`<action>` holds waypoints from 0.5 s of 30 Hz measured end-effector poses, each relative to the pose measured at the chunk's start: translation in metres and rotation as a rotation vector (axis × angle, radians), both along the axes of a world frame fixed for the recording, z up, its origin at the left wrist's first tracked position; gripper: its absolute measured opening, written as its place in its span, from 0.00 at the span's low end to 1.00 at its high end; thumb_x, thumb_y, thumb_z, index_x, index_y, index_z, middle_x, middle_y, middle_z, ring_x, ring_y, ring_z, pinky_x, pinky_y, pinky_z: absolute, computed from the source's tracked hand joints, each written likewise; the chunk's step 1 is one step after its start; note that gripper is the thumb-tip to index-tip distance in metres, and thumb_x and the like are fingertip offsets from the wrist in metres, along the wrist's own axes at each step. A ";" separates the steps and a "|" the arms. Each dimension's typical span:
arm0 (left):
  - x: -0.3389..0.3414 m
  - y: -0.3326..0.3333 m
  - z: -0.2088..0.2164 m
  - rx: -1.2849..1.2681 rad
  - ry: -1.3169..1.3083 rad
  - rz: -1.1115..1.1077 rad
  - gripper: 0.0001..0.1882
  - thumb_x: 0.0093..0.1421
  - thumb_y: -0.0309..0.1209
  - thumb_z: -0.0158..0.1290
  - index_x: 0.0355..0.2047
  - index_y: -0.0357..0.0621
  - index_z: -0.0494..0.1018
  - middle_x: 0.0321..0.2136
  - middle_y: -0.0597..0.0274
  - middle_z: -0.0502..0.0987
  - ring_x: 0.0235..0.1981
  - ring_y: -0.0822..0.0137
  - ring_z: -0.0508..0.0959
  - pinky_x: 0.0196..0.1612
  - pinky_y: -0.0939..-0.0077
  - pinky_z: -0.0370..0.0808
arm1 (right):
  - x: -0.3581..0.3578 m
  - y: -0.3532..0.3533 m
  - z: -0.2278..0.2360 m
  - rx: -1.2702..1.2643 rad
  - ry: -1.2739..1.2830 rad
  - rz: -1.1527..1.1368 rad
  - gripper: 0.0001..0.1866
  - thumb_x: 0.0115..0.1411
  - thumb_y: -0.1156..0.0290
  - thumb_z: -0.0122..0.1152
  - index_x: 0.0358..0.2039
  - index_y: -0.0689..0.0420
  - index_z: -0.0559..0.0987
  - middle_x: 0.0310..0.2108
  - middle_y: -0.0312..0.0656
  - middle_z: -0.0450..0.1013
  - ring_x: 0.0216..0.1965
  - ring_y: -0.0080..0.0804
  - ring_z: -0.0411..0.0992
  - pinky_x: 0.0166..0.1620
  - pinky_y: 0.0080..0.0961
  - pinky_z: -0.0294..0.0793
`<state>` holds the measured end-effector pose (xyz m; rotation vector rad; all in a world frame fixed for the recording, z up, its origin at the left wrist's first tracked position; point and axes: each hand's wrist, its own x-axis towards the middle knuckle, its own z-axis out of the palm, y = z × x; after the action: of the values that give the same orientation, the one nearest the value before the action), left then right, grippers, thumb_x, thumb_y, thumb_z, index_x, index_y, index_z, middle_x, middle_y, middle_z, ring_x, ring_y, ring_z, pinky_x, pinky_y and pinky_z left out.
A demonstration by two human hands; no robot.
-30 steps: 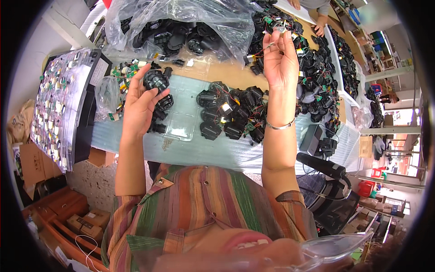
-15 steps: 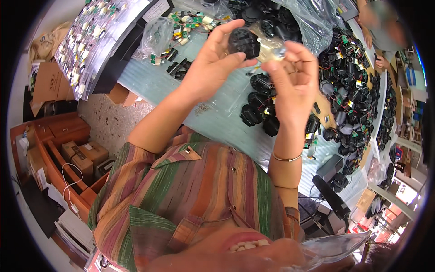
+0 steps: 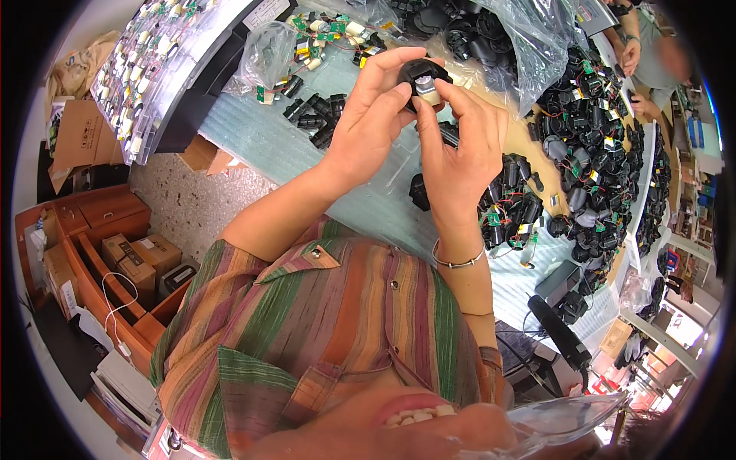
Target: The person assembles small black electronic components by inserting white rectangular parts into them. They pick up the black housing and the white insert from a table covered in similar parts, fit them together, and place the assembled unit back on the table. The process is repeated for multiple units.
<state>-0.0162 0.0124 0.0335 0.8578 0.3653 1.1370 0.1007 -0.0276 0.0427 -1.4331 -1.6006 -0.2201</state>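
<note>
My left hand is closed around a round black plastic housing, held up over the workbench. The thumb and index finger of my right hand pinch a small silver-and-cream cylindrical part at the housing's open face. The two pieces overlap in view; how deep the cylinder sits is hidden by my fingers. Below my left hand lie several short black cylindrical parts. Black parts with wires and green circuit boards are heaped near my right wrist.
At the left stands a dark-edged tray covered with small cream parts and green boards. Clear plastic bags lie on the bench. A long pile of black wired assemblies runs down the right, where another person's hand shows.
My right hand has moved left, bringing the cylindrical part to the black housing. The housing has turned and shifted slightly right in my left hand.
</note>
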 end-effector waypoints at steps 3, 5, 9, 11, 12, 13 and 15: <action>0.000 -0.001 -0.009 0.109 0.054 0.051 0.21 0.68 0.22 0.42 0.62 0.42 0.59 0.52 0.59 0.69 0.51 0.72 0.71 0.54 0.71 0.73 | 0.001 0.003 -0.010 0.053 0.052 0.040 0.20 0.48 0.79 0.73 0.44 0.57 0.81 0.40 0.40 0.77 0.34 0.32 0.72 0.37 0.28 0.73; -0.002 0.001 -0.014 0.205 0.129 0.094 0.22 0.68 0.21 0.45 0.61 0.41 0.58 0.53 0.55 0.70 0.51 0.68 0.73 0.54 0.69 0.75 | -0.001 0.001 -0.013 0.053 0.070 0.058 0.21 0.48 0.80 0.73 0.45 0.57 0.81 0.40 0.40 0.77 0.35 0.33 0.72 0.38 0.28 0.74; -0.012 0.011 -0.021 0.284 0.240 0.159 0.22 0.68 0.21 0.48 0.61 0.39 0.58 0.53 0.48 0.74 0.51 0.63 0.77 0.52 0.65 0.79 | -0.004 0.000 -0.013 -0.041 0.229 0.174 0.22 0.50 0.80 0.72 0.47 0.58 0.81 0.42 0.41 0.76 0.38 0.34 0.73 0.41 0.28 0.75; -0.018 0.015 -0.020 0.183 0.195 0.200 0.21 0.69 0.22 0.48 0.60 0.39 0.59 0.50 0.47 0.75 0.48 0.62 0.79 0.47 0.66 0.82 | -0.002 -0.003 -0.005 -0.021 0.206 0.171 0.20 0.51 0.80 0.71 0.47 0.58 0.82 0.43 0.43 0.76 0.39 0.34 0.74 0.41 0.27 0.76; -0.027 0.020 -0.016 0.214 0.237 0.237 0.20 0.69 0.22 0.48 0.60 0.39 0.60 0.50 0.47 0.75 0.48 0.62 0.79 0.47 0.67 0.82 | 0.000 -0.006 -0.002 -0.020 0.197 0.172 0.20 0.52 0.80 0.71 0.47 0.58 0.82 0.43 0.43 0.76 0.39 0.34 0.74 0.42 0.27 0.77; -0.038 0.026 -0.015 0.240 0.281 0.264 0.19 0.69 0.22 0.47 0.59 0.38 0.60 0.49 0.47 0.75 0.48 0.62 0.79 0.47 0.68 0.82 | 0.004 -0.008 -0.004 0.006 0.189 0.157 0.18 0.53 0.80 0.70 0.46 0.59 0.82 0.43 0.45 0.76 0.40 0.33 0.74 0.41 0.26 0.77; -0.058 0.040 -0.020 0.312 0.214 0.333 0.21 0.68 0.23 0.49 0.61 0.37 0.62 0.47 0.57 0.75 0.42 0.70 0.79 0.41 0.73 0.82 | 0.008 -0.006 -0.012 0.022 0.268 0.161 0.17 0.54 0.80 0.69 0.46 0.60 0.81 0.43 0.45 0.76 0.40 0.34 0.74 0.42 0.26 0.77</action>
<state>-0.0747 0.0524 0.0137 1.2304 0.5294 1.4382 0.1089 -0.0338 0.0304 -1.2516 -1.4771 0.0464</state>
